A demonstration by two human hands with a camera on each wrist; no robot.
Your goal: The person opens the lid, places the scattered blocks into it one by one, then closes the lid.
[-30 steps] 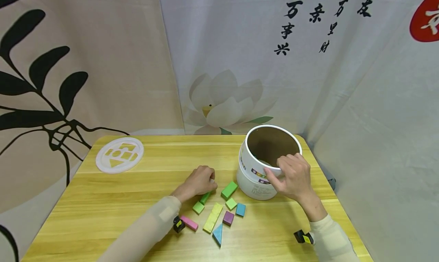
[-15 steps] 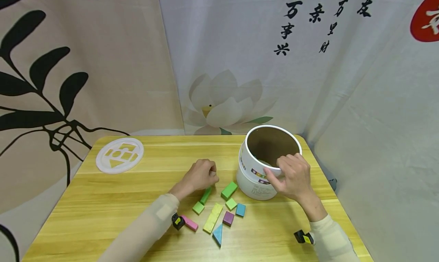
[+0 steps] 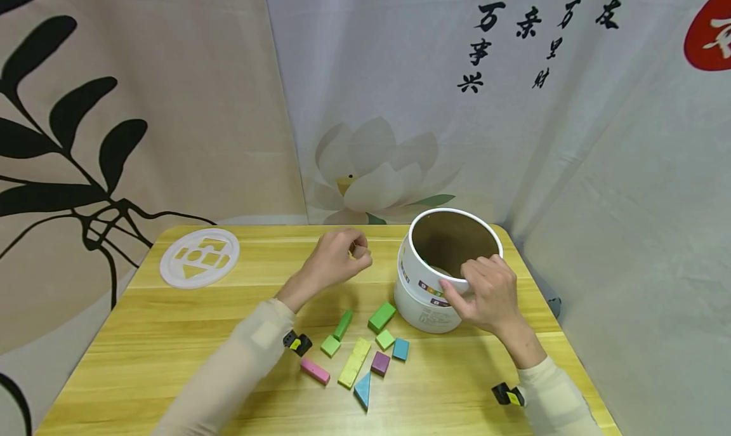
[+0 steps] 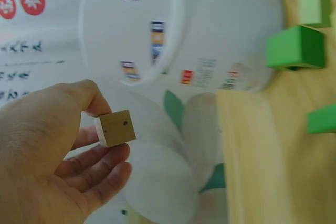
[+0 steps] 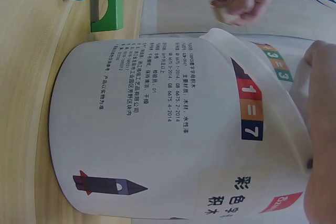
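Observation:
My left hand (image 3: 334, 258) is raised above the table, left of the bucket. In the left wrist view its thumb and fingers pinch a small plain wooden cube (image 4: 116, 128) with a dark spot on one face. My right hand (image 3: 488, 293) grips the near right rim of the white bucket (image 3: 425, 306), thumb outside and fingers over the edge. That bucket stands upright with its mouth uncovered; printed labels show on its wall in the right wrist view. Below my left hand lie a long green block (image 3: 342, 325) and a light green block (image 3: 330, 345).
Other blocks lie in front of the bucket: a green block (image 3: 381, 317) with an arched cutout, a yellow bar (image 3: 354, 363), a purple block (image 3: 380, 363), a blue triangle (image 3: 362, 391) and a pink bar (image 3: 315, 370). A white lid (image 3: 167, 266) with shaped holes rests at back left.
My left hand has risen from beside the green blocks and moved away toward the table's back, carrying the cube. The right hand stays on the bucket's rim.

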